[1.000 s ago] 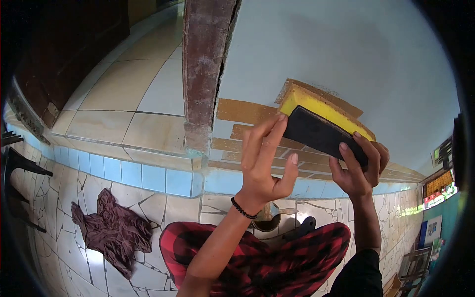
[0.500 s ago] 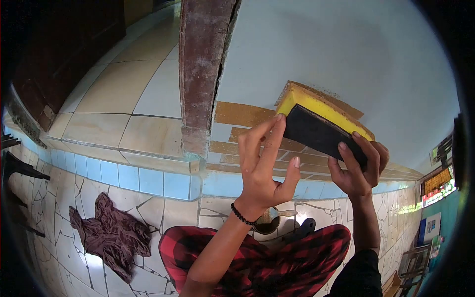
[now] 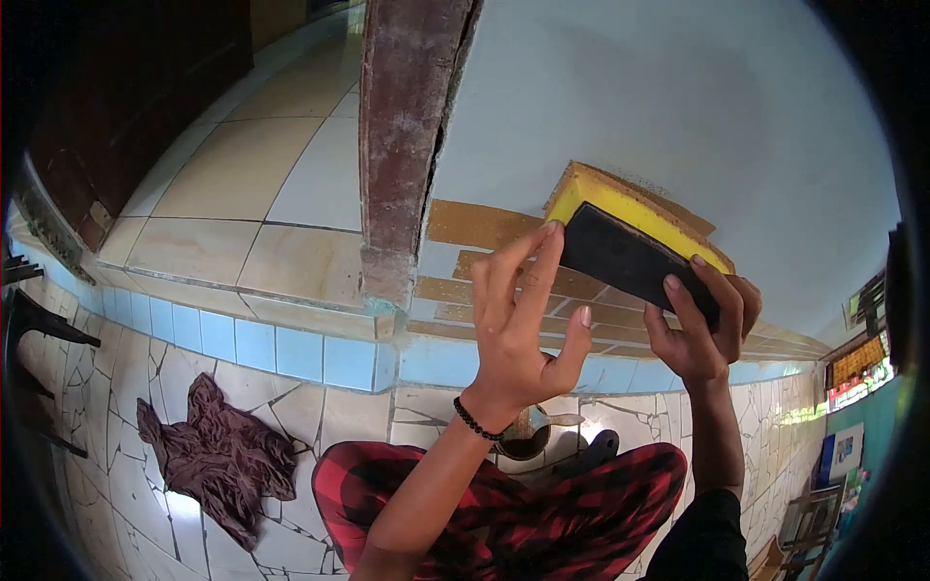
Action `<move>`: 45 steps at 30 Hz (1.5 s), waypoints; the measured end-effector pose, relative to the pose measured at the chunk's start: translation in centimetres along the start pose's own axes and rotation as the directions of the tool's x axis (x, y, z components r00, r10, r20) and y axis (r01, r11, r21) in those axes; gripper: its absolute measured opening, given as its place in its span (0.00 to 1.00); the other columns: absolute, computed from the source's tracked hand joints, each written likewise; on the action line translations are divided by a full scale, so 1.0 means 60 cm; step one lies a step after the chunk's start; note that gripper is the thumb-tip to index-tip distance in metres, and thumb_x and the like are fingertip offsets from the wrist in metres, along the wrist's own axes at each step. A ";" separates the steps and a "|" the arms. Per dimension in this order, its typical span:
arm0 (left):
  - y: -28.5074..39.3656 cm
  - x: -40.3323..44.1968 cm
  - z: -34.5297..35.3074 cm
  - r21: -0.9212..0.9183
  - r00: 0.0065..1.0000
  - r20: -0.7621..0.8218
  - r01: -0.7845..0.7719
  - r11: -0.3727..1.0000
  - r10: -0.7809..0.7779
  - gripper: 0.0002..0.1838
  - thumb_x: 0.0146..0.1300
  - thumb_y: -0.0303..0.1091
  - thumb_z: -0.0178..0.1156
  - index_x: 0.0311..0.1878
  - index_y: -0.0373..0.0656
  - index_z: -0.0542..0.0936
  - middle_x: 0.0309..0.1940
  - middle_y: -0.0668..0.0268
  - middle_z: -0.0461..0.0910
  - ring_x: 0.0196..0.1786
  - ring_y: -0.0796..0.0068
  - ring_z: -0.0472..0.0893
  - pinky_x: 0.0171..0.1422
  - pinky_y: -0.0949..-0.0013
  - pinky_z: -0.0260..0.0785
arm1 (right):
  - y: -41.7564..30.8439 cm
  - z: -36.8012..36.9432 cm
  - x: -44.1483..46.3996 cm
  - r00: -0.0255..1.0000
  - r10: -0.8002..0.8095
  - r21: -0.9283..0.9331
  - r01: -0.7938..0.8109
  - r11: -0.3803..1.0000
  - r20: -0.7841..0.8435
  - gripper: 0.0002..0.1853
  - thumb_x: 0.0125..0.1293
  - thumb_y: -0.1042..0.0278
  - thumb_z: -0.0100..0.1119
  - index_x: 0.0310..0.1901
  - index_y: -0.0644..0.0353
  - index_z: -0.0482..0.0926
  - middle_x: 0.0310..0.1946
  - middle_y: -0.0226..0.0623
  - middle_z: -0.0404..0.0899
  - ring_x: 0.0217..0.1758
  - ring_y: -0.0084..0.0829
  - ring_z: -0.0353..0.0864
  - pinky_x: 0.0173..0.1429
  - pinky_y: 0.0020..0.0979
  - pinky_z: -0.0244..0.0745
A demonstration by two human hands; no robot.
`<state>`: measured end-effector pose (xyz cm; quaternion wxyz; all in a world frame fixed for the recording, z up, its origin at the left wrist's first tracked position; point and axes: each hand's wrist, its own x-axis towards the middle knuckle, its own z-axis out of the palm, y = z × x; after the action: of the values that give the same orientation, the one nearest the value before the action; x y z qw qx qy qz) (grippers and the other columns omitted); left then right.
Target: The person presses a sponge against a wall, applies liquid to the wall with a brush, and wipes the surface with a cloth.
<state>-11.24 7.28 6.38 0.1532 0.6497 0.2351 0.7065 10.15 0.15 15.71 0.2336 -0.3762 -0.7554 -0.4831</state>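
A sponge block [image 3: 639,221] with a yellow body and a flat black backing lies against the pale wall [image 3: 591,77]. Brown paint shows along its far edge. My right hand [image 3: 699,334] grips its right end, fingers over the backing. At the opposite end, a fingertip of my left hand [image 3: 518,344] touches the backing's corner, with the other fingers spread and the thumb out. Brown brick-shaped paint marks [image 3: 480,224] cover the wall beside and below the sponge. Behind my left wrist, a container [image 3: 524,447] of dark contents stands on the floor, partly hidden, with a brush [image 3: 564,419] at it.
A wooden door post [image 3: 407,126] borders the wall at left, with a raised tiled step [image 3: 300,257] beyond. Light blue tiles [image 3: 446,363] run along the wall's base. A crumpled brown cloth [image 3: 218,455] lies on the floor, and a dark chair [image 3: 44,324] stands far left.
The view has shifted slightly, so the door post sits a little further right. Both hands and the sponge block keep nearly the same position against the wall.
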 end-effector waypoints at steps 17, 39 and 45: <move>-0.001 0.001 0.000 0.017 0.999 0.036 0.024 1.000 -0.024 0.40 0.63 0.32 0.67 0.78 0.29 0.71 0.68 0.48 0.73 0.61 0.55 0.72 0.66 0.56 0.69 | 0.001 0.015 -0.004 1.000 0.023 -0.011 -0.024 1.000 -0.017 0.26 0.48 0.72 0.82 0.52 0.43 0.91 0.63 0.33 0.83 0.61 0.37 0.77 0.61 0.42 0.74; 0.047 -0.028 0.037 0.289 0.988 0.146 -0.090 0.953 0.049 0.33 0.58 0.37 0.66 0.71 0.51 0.84 0.79 0.50 0.68 0.80 0.47 0.65 0.80 0.48 0.60 | 0.006 0.022 -0.001 0.999 0.047 -0.001 -0.047 0.999 -0.023 0.28 0.43 0.73 0.83 0.51 0.43 0.92 0.61 0.30 0.84 0.58 0.35 0.77 0.59 0.41 0.73; 0.049 -0.028 0.039 0.312 0.983 0.178 -0.099 0.945 0.044 0.35 0.57 0.38 0.66 0.72 0.50 0.83 0.81 0.49 0.65 0.83 0.46 0.61 0.83 0.45 0.57 | 0.013 0.023 0.001 0.999 0.034 0.011 -0.034 0.999 -0.025 0.30 0.40 0.73 0.83 0.51 0.43 0.92 0.62 0.30 0.84 0.54 0.35 0.77 0.58 0.42 0.72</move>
<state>-8.49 4.21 6.64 0.0395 0.7313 0.3088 0.6069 10.75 1.59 15.59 0.2534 -0.3816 -0.7483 -0.4799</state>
